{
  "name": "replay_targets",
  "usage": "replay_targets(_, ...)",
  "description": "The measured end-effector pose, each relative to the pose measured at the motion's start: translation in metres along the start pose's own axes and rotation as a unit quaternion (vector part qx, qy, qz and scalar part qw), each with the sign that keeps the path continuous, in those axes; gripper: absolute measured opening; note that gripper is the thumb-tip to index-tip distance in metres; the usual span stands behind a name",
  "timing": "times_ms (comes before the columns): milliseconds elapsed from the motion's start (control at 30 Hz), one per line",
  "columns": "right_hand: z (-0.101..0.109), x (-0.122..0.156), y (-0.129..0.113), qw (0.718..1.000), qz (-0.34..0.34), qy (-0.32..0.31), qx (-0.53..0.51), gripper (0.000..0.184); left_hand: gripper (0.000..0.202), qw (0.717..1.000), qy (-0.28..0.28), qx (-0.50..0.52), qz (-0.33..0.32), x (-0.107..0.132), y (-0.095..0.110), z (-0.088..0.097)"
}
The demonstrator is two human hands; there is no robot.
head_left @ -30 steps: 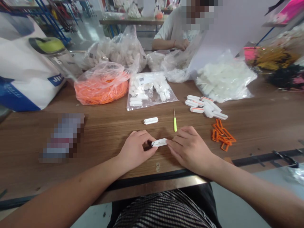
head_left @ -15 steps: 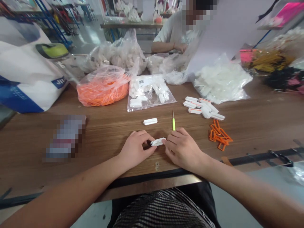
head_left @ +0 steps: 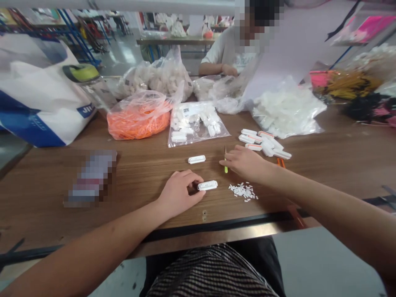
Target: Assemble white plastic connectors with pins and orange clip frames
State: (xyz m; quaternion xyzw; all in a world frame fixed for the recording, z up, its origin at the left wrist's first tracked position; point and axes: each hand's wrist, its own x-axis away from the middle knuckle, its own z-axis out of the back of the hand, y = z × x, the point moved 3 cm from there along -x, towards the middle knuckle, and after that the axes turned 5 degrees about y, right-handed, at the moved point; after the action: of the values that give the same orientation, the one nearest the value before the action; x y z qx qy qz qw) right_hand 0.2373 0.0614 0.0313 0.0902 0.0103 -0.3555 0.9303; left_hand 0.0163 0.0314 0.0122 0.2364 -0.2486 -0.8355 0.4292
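My left hand (head_left: 181, 192) pinches one end of a white plastic connector housing (head_left: 208, 185) with a row of small slots on its top. Further right, my right hand (head_left: 243, 161) has its fingertips closed on a small screwdriver (head_left: 226, 168) with a yellow-green handle and thin metal shaft, which points away from me. A second white connector housing (head_left: 197, 159) lies on the wooden table beyond my left hand. Below my right hand is a scatter of tiny white plastic pieces (head_left: 243, 191). Orange rectangular frames (head_left: 281, 162) are mostly hidden under my right forearm.
More white housings (head_left: 272, 146), some with orange trim, lie at right. Behind stand a bag of orange parts (head_left: 139, 119), a clear bag of white housings (head_left: 198, 123) and a bag of whitish parts (head_left: 284, 111). A bottle (head_left: 95, 88) stands left; a person sits opposite.
My right hand has left the white housing and moved up to the screwdriver, uncovering the tiny white pieces. The left hand still holds the housing in nearly the same place.
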Motion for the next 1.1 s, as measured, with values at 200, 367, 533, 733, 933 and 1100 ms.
replay_targets(200, 0.008, -0.008, 0.000, 0.995, -0.052, 0.013, -0.079, 0.015, 0.029, 1.000, 0.000, -0.017, -0.003, 0.001, -0.002, -0.004)
replay_targets(367, 0.018, 0.009, 0.005, 0.780, -0.372, 0.277, -0.420, 0.014, 0.016, 0.999, 0.018, -0.001, -0.028, 0.001, -0.005, -0.005)
replay_targets(533, 0.003, 0.009, -0.021, 0.576, -0.407, 0.293, -0.645, 0.023, 0.021, 0.998, 0.035, 0.016, -0.046, 0.003, -0.008, -0.007)
replay_targets(733, -0.001, 0.010, -0.034, 0.547, -0.402, 0.341, -0.650, 0.026, 0.018, 0.998, 0.039, 0.014, -0.048, 0.003, -0.006, -0.007)
replay_targets(933, 0.003, 0.008, -0.047, 0.628, -0.393, 0.252, -0.622, 0.020, 0.017, 0.999, 0.037, 0.011, -0.034, 0.002, -0.004, -0.007)
replay_targets(1100, 0.001, 0.009, -0.049, 0.606, -0.407, 0.222, -0.646, 0.032, 0.017, 0.999, 0.037, 0.008, -0.028, 0.002, -0.005, -0.006)
